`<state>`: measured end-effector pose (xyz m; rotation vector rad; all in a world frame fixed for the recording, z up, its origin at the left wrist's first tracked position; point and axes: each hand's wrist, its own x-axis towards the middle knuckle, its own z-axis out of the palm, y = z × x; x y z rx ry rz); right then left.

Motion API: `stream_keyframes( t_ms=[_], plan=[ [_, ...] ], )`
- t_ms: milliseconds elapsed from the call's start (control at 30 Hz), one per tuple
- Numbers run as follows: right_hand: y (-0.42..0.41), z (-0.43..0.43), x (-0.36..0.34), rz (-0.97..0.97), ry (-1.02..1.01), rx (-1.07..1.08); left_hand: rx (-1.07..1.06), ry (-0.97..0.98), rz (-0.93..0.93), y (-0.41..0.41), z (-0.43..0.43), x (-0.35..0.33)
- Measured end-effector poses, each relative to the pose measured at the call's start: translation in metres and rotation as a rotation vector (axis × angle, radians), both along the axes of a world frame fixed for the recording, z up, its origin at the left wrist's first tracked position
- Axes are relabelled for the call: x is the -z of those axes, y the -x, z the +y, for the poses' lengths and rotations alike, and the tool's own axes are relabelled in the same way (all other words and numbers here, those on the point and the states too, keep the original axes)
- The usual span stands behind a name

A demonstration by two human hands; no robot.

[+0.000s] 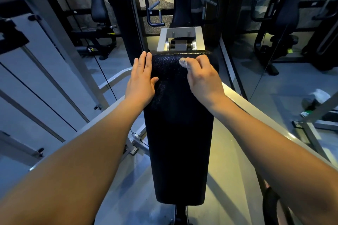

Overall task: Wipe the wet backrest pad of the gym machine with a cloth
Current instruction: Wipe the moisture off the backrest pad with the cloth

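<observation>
Backrest pad: black backrest pad (180,133) runs lengthwise through the centre, its top end at the grey metal bracket (180,39).
Left hand: left hand (141,80) — flat, fingers extended, holding nothing — on the pad's top-left edge.
Right hand: right hand (203,75) pinches a small whitish cloth (182,62) against the pad's top-right corner.

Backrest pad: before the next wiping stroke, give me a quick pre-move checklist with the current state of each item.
1. Cloth in hand: ok; the right hand pinches a small pale cloth.
2. Cloth touching the backrest pad: ok, near its top edge.
3. Pad steadied: ok; the left hand lies flat on its upper left side.
4. Path down the pad free of objects: ok.
5. Wetness left on the pad: cannot tell; the top glistens, lower part too dark.
6. Cloth big enough for the whole pad: cannot tell; mostly hidden by fingers.
</observation>
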<state>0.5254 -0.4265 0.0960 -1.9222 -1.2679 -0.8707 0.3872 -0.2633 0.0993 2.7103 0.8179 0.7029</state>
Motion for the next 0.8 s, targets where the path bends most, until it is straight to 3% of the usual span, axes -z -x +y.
stream_keyframes(
  t_ms=[167,333,433,633,800],
  plan=[
    [0.007,0.030,-0.006,0.090,-0.068,0.069,0.016,0.003,-0.003,0.000,0.002,0.001],
    [0.031,0.004,0.065,-0.054,0.249,-0.117,0.038,-0.012,0.034,0.003,0.007,-0.001],
    [0.032,-0.008,0.061,-0.035,0.351,-0.166,0.029,-0.011,0.023,0.003,0.005,0.000],
    [-0.009,0.008,-0.007,0.002,0.106,-0.007,0.036,-0.004,0.009,0.002,0.006,0.002],
    [0.034,0.000,0.054,-0.004,0.279,-0.052,0.050,-0.053,0.059,0.004,0.012,-0.002]
  ],
)
